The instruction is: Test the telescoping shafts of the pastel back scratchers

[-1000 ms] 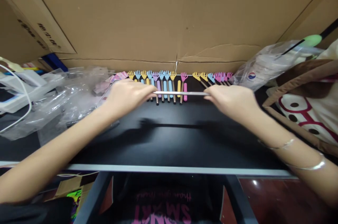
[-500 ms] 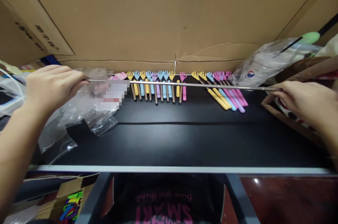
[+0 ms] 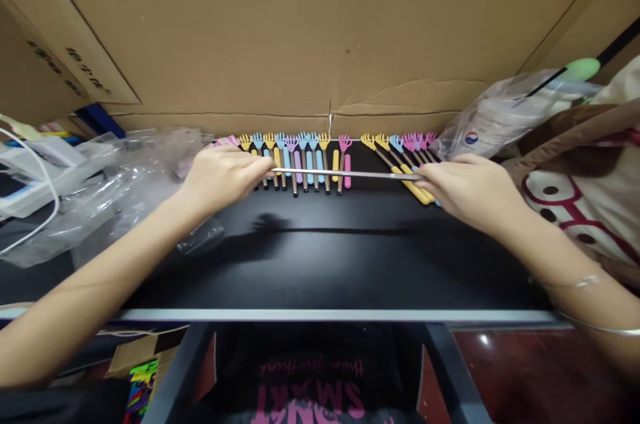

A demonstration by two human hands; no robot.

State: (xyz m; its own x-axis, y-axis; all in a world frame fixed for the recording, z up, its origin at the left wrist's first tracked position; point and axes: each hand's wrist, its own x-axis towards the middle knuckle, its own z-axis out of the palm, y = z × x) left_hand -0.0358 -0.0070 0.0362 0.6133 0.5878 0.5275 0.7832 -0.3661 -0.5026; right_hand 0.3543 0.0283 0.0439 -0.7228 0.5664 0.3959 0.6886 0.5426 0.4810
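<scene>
My left hand point(image 3: 223, 174) and my right hand point(image 3: 467, 189) each pinch one end of a thin telescopic metal rod point(image 3: 345, 175), held level just above the black table point(image 3: 320, 257). Behind the rod, a row of small hand-shaped back scratchers point(image 3: 295, 161) with yellow, blue, purple and pink handles lies along the cardboard wall. A second, slanted group of the same scratchers point(image 3: 407, 154) lies at the right, partly hidden by my right hand.
A cardboard wall point(image 3: 320, 31) closes off the back. Crumpled clear plastic bags point(image 3: 115, 184) and a white device with a cable point(image 3: 35, 171) lie at the left. A plastic bag with a logo point(image 3: 493, 121) and a brown-and-white fabric bag point(image 3: 580, 177) sit at the right.
A second ago the rod was short between close hands; half a second ago it was pulled out long with my hands far apart; now my hands have come together and the rod is shorter.
</scene>
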